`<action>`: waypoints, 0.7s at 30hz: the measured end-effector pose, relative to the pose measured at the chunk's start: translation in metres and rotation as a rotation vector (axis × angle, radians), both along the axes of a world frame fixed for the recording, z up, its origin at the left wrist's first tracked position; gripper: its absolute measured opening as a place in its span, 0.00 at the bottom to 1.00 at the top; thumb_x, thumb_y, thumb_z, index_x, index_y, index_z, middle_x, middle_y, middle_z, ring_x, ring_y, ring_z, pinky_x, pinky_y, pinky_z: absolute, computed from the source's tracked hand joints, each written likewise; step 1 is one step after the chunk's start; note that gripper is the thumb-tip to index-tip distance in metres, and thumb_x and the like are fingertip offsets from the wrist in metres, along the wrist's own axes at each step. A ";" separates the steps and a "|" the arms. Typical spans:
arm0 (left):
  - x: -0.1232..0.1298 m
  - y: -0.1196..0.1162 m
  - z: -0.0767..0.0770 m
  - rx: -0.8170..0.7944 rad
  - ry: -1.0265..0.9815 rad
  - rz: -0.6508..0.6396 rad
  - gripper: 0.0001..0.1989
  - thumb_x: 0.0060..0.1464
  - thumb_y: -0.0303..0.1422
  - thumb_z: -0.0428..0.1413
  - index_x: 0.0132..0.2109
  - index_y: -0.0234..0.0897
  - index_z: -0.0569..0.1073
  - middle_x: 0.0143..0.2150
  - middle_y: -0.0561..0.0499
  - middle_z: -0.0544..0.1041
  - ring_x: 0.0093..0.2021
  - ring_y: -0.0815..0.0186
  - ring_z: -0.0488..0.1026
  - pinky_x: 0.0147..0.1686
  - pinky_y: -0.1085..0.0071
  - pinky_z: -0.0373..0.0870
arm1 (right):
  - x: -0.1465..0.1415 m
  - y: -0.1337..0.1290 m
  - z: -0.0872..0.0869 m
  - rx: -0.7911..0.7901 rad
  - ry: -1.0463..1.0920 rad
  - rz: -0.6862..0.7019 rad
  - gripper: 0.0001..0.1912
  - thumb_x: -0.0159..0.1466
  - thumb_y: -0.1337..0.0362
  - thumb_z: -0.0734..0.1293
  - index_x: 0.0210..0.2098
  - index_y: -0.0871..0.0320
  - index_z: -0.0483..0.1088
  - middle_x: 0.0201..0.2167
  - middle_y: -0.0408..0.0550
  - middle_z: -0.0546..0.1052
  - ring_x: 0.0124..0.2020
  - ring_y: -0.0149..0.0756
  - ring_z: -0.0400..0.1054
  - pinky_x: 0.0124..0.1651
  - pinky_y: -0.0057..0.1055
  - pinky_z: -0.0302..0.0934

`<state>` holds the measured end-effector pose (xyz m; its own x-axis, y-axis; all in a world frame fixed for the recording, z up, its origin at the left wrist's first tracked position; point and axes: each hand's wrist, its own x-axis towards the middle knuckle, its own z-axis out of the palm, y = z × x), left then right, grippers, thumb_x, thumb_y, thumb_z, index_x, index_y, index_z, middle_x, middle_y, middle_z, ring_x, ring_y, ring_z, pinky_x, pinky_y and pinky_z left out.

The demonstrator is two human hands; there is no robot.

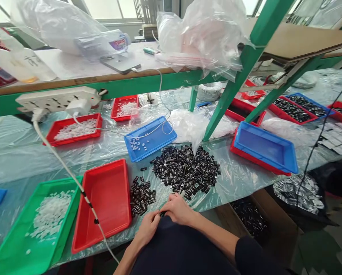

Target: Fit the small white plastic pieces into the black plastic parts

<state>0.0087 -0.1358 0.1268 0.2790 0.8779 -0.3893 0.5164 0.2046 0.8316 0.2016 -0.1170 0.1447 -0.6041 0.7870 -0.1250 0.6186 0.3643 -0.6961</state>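
Observation:
Close to my body at the table's front edge, my left hand and my right hand meet, fingers pinched together. Between their fingertips is a small black part, mostly covered, so its exact kind does not show. Just beyond my right hand spreads a large heap of small black parts with shiny faces. A smaller pile of similar black parts lies past my left hand, against the side of a red tray with nothing in it.
Left stands a green tray of white pieces. A blue tray with a few white bits sits behind the heap; stacked blue and red trays are at right. A white cable crosses the red tray. A green post rises behind.

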 end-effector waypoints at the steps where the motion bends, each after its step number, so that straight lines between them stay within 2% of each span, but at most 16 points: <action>1: 0.000 0.000 0.001 0.007 0.032 -0.009 0.13 0.51 0.35 0.47 0.22 0.38 0.71 0.19 0.55 0.67 0.24 0.65 0.62 0.27 0.72 0.57 | -0.001 0.000 0.000 0.005 -0.006 -0.005 0.14 0.64 0.65 0.65 0.47 0.46 0.76 0.36 0.44 0.81 0.42 0.40 0.64 0.48 0.35 0.51; 6: -0.005 0.000 0.002 0.099 0.172 -0.040 0.15 0.54 0.35 0.45 0.26 0.39 0.72 0.20 0.55 0.68 0.23 0.65 0.64 0.27 0.71 0.56 | -0.009 0.000 0.003 0.051 -0.045 -0.033 0.13 0.64 0.65 0.66 0.48 0.47 0.75 0.33 0.43 0.80 0.40 0.39 0.64 0.46 0.34 0.51; 10: -0.013 0.002 0.000 0.188 0.247 -0.026 0.16 0.58 0.37 0.42 0.26 0.40 0.69 0.20 0.54 0.70 0.22 0.64 0.67 0.26 0.71 0.58 | -0.019 0.004 0.005 0.084 -0.055 -0.079 0.12 0.65 0.65 0.65 0.46 0.49 0.75 0.36 0.42 0.81 0.39 0.38 0.64 0.45 0.35 0.51; 14: -0.021 0.007 -0.003 0.249 0.258 -0.025 0.17 0.61 0.39 0.41 0.34 0.41 0.72 0.26 0.51 0.78 0.27 0.61 0.75 0.29 0.71 0.66 | -0.027 0.008 0.001 0.123 -0.054 -0.106 0.10 0.65 0.65 0.65 0.45 0.51 0.75 0.39 0.41 0.81 0.40 0.38 0.64 0.46 0.36 0.51; 18: -0.025 0.012 -0.010 0.296 0.289 0.016 0.16 0.59 0.40 0.43 0.38 0.41 0.75 0.33 0.46 0.83 0.34 0.57 0.80 0.32 0.69 0.72 | -0.031 0.007 -0.004 0.114 -0.064 -0.155 0.10 0.65 0.64 0.65 0.45 0.50 0.75 0.39 0.41 0.81 0.40 0.38 0.64 0.46 0.36 0.52; 21: -0.027 0.012 -0.018 0.276 0.249 -0.007 0.16 0.58 0.41 0.45 0.40 0.41 0.76 0.37 0.46 0.84 0.38 0.56 0.81 0.34 0.69 0.75 | -0.029 0.003 -0.004 0.093 -0.069 -0.179 0.11 0.65 0.63 0.65 0.46 0.49 0.75 0.37 0.41 0.81 0.39 0.38 0.65 0.46 0.35 0.54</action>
<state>-0.0186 -0.1236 0.1089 0.2117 0.9578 -0.1944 0.7106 -0.0143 0.7035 0.1727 -0.1136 0.1405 -0.4465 0.8909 -0.0830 0.7244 0.3055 -0.6180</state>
